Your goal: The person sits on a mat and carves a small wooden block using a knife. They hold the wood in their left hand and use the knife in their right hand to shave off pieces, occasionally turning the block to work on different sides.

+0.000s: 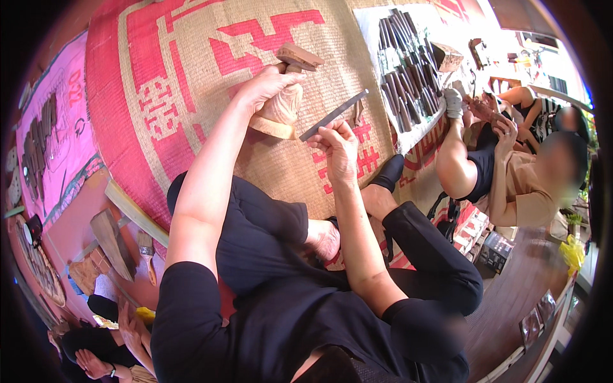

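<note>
My left hand [271, 88] is wrapped round the narrow part of a pale wood carving [282, 105], just under a flat wooden slab at its upper end. The carving has a rounded, shaped body and a broad, flat lower end. Its details are partly hidden by my fingers. My right hand [338, 148] pinches a straight, dark, flat file [334, 115] near its lower end. The file slants up to the right, its near end close to the carving's broad end. Contact between the two cannot be made out.
I sit on a red and tan woven mat [191, 76]. Many carving tools [408, 76] lie on a white cloth at the right, near a wooden block [447, 56]. Another person [520, 172] sits beyond. At left are a pink cloth [64, 137] with tools, wood pieces [113, 242] and a brush [147, 252].
</note>
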`<action>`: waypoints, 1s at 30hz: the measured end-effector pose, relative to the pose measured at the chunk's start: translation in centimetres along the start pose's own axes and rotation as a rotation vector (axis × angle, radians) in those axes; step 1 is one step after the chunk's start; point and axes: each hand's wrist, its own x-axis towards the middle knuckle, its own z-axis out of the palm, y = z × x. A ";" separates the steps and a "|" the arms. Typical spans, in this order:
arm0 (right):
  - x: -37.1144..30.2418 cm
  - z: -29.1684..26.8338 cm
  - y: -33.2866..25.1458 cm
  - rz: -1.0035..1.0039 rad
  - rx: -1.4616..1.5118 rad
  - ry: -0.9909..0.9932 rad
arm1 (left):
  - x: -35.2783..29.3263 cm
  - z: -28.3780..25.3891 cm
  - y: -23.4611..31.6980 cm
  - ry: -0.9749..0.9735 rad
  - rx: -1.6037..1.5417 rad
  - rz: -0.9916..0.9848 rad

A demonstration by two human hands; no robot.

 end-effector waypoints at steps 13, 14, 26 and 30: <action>-0.7 0.4 0.3 0.032 -0.025 -0.096 | 0.8 -0.3 -1.0 0.022 -0.022 0.039; -0.7 0.4 0.5 0.041 -0.005 -0.090 | 1.0 -0.5 -1.2 0.035 -0.007 0.036; 0.1 0.0 0.2 -0.037 0.109 -0.085 | 1.3 -0.5 -1.6 0.055 0.070 0.075; 0.3 -0.3 0.3 0.030 0.173 -0.128 | 1.5 -0.7 -2.0 0.051 0.079 0.110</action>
